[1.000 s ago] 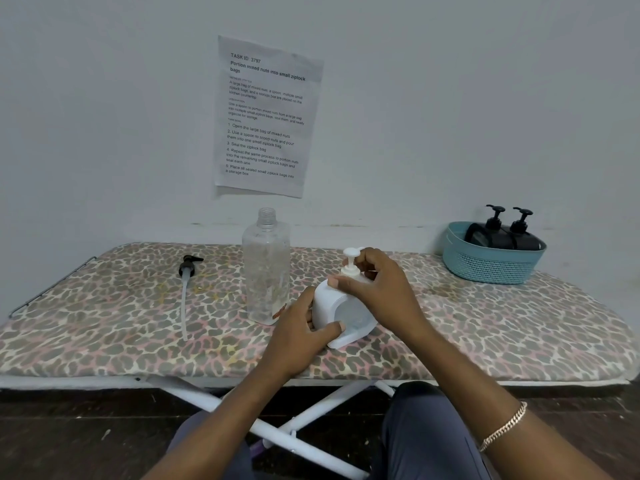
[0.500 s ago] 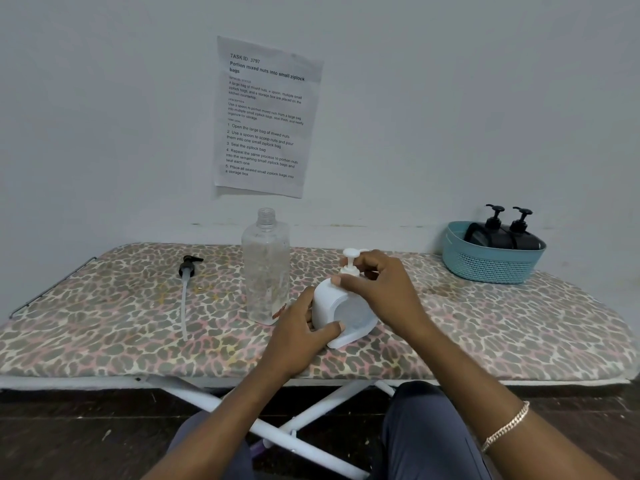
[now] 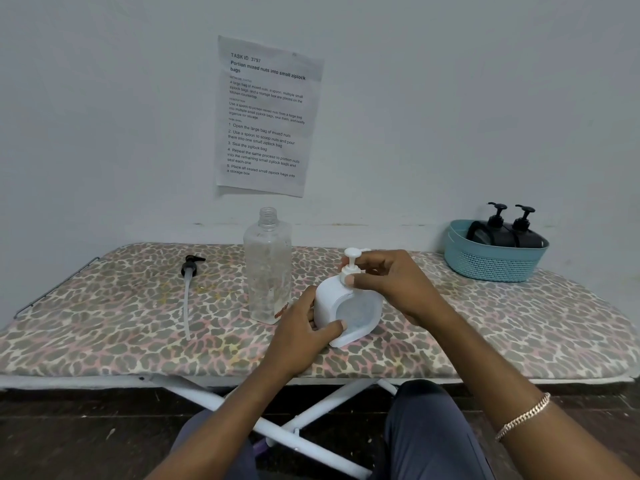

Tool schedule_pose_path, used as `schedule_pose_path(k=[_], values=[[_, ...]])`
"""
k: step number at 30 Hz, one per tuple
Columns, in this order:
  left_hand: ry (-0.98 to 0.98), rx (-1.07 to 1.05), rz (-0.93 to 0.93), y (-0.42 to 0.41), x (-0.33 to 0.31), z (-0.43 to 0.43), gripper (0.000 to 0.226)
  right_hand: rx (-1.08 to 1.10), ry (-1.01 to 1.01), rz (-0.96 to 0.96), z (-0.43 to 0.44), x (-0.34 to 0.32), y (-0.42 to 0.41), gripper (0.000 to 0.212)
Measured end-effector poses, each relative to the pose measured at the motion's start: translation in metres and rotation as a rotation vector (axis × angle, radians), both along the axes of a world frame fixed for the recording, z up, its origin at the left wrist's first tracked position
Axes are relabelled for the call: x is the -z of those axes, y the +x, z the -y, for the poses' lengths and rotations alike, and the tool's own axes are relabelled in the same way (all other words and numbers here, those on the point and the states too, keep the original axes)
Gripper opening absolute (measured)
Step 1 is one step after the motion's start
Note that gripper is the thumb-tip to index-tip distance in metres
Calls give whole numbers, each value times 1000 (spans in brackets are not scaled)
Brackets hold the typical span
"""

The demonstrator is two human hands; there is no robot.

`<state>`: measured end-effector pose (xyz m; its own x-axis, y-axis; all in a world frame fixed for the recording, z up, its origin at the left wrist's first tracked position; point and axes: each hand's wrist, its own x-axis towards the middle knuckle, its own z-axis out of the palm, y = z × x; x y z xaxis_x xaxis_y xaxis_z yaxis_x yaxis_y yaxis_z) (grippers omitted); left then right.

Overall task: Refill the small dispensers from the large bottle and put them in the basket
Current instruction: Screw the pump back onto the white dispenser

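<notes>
At the very bottom, near 6 o'clock, are the person's knees in dark trousers, and a bracelet (image 3: 523,418) sits on the right wrist. Just past them are the white crossed legs (image 3: 277,431) of an ironing board over a dark floor. The board is the surface (image 3: 104,334), and it has a spotty leopard-print cover.

In the middle of the surface, the left hand (image 3: 304,336) is wrapped around the low left side of the white soap dispenser (image 3: 349,306), with the thumb pressed on its front. The right hand (image 3: 391,285) comes in from 4 o'clock and pinches the neck of the white pump on top. The dispenser is tipped a little on the surface.

Just to the left, at 9 o'clock from the dispenser, stands the large clear bottle (image 3: 267,268). Its top is open and it looks almost empty. Further left at 9 o'clock lies a black pump with a long tube (image 3: 188,289), flat on the cover.

Far off at 2 o'clock sits the teal basket (image 3: 495,261), with two black dispensers (image 3: 509,230) inside it.

Behind everything is a plain pale wall, with a printed paper sheet (image 3: 265,116) stuck up at 12 o'clock.
</notes>
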<state>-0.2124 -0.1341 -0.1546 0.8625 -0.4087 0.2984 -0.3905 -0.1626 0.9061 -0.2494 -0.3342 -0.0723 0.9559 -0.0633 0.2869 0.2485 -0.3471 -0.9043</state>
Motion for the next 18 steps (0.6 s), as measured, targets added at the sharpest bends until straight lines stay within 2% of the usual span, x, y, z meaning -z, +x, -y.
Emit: schedule_pose_path(k=[2, 6, 8, 10, 14, 18], values=[[4, -5, 9, 0, 0, 0, 60, 103, 8, 51, -8, 6, 1, 14], [5, -7, 21, 0, 1, 1, 59, 262, -70, 141, -24, 22, 3, 32], [10, -9, 29, 0, 2, 1, 60, 255, -93, 135, -24, 22, 3, 35], [14, -12, 38, 0, 3, 1, 61, 217, -112, 105, -20, 17, 2, 29], [21, -20, 41, 1, 3, 1, 58, 32, -111, -7, -8, 5, -1, 19], [44, -45, 70, -1, 4, 2, 59, 37, -14, 15, -7, 4, -1, 18]])
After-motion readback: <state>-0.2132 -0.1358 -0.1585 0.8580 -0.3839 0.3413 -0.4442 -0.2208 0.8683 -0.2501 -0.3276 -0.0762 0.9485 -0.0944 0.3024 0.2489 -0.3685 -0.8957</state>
